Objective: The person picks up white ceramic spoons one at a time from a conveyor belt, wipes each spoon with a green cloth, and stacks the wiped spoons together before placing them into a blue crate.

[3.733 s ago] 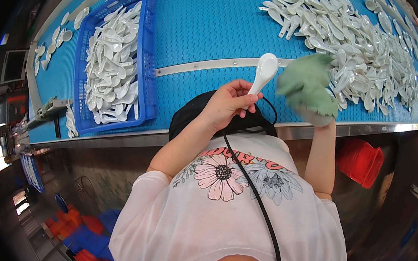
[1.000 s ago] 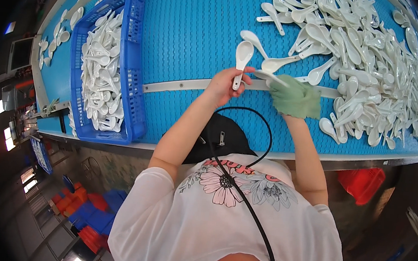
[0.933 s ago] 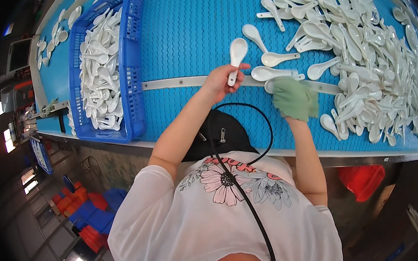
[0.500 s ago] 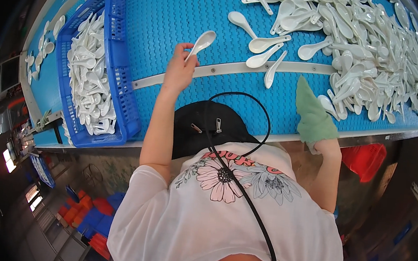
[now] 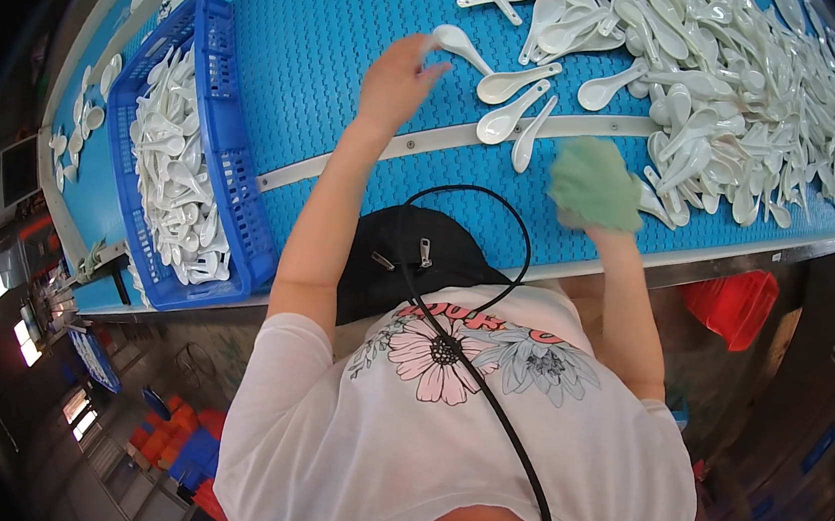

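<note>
Your left hand [image 5: 398, 80] no longer holds a spoon; its thumb and fingers now stand apart at a white spoon [image 5: 463, 49] on the blue belt [image 5: 326, 61]. Your right hand [image 5: 601, 232], fingers hidden under the green cloth [image 5: 596, 177], their state unclear, has shifted left.

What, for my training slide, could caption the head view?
Left hand beside a white spoon, right hand with a green cloth, blue spoon-filled crate at left.

We see a glossy white spoon [image 5: 460, 45] lying on the bench [image 5: 326, 61], bowl leftward, handle slanting down to the right toward three more spoons [image 5: 513, 114]. Our pale green cloth [image 5: 596, 182], crumpled and held, is beside the spoon heap [image 5: 723, 119].
</note>
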`<state>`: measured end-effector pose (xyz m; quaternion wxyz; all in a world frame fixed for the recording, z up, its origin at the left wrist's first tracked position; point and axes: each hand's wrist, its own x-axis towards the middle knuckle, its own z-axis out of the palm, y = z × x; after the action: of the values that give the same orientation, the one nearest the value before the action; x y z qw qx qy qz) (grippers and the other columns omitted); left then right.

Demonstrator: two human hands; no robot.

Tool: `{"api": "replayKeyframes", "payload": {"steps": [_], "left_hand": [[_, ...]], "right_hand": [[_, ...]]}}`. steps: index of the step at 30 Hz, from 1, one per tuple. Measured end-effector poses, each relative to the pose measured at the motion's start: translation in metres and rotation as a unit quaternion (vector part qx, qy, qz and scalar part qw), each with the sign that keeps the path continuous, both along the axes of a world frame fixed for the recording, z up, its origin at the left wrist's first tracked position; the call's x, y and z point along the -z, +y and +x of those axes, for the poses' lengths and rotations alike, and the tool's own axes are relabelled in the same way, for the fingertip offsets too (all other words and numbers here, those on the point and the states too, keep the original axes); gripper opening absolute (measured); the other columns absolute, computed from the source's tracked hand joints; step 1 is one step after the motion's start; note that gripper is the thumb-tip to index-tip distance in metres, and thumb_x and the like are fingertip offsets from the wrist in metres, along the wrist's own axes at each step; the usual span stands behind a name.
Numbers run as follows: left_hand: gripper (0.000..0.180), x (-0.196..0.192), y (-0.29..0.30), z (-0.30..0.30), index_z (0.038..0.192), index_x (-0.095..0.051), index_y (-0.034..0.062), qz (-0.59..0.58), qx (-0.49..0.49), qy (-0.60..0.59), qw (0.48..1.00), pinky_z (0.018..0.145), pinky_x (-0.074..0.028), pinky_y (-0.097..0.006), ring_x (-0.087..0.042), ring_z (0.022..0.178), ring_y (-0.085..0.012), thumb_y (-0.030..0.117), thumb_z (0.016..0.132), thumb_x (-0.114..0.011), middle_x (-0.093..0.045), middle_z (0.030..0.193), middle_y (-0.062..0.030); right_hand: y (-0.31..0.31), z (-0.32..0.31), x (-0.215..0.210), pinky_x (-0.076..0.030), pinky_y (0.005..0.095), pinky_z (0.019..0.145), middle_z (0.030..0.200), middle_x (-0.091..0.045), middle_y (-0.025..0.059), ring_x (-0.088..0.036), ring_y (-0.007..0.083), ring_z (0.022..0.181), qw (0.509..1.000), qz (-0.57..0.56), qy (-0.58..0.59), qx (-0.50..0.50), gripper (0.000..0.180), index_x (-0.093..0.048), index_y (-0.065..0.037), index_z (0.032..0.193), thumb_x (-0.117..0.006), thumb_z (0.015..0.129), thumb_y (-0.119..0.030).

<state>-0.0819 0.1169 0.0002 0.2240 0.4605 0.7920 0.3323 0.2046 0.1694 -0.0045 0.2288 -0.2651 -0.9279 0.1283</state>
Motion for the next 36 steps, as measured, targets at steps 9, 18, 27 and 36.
{"api": "replayKeyframes", "payload": {"steps": [9,18,27,36], "left_hand": [[0.022,0.034,0.025,-0.001,0.090,-0.063,0.0202,-0.018,0.223,0.332,0.916,0.059,-0.045,-0.034,-0.054,0.077,-0.0220,0.015,0.069,-0.062,-0.053,0.079,-0.0030],[0.025,0.029,-0.053,-0.006,0.088,-0.062,0.0159,-0.001,0.057,0.278,0.959,0.059,-0.044,-0.033,-0.049,0.083,-0.0211,0.017,0.064,-0.067,-0.049,0.079,-0.0028],[0.019,0.023,-0.060,-0.033,0.085,-0.056,0.0057,0.038,-0.215,-0.353,0.910,0.054,-0.044,-0.027,-0.056,0.060,-0.0149,0.024,0.080,-0.058,-0.058,0.069,-0.0055],[0.055,0.028,-0.021,0.022,0.094,-0.058,0.0028,-0.169,0.055,-0.016,0.984,0.064,-0.046,-0.037,-0.059,0.072,-0.0260,0.054,0.073,-0.057,-0.060,0.075,-0.0112]], "right_hand": [[0.019,-0.130,0.003,-0.045,0.0332,0.063,0.070,-0.059,0.0049,-0.058,0.0221,0.066,0.968,-0.056,-0.180,0.165,0.014,-0.066,-0.014,0.072,-0.061,0.065,-0.025],[0.006,-0.108,-0.006,-0.045,0.0294,0.062,0.072,-0.061,0.0051,-0.059,0.0217,0.069,0.987,-0.100,-0.109,-0.059,0.012,-0.064,-0.011,0.067,-0.065,0.058,-0.019],[0.105,-0.004,0.038,-0.040,0.0284,0.086,0.108,-0.054,0.0064,-0.049,0.0175,0.100,0.988,-0.098,-0.008,0.116,0.028,-0.052,-0.009,0.107,-0.051,0.082,-0.020],[-0.013,-0.019,0.077,-0.041,0.0285,0.084,0.107,-0.053,0.0071,-0.050,0.0197,0.100,0.968,-0.190,0.143,0.085,0.031,-0.052,-0.006,0.106,-0.055,0.077,-0.017]]}}
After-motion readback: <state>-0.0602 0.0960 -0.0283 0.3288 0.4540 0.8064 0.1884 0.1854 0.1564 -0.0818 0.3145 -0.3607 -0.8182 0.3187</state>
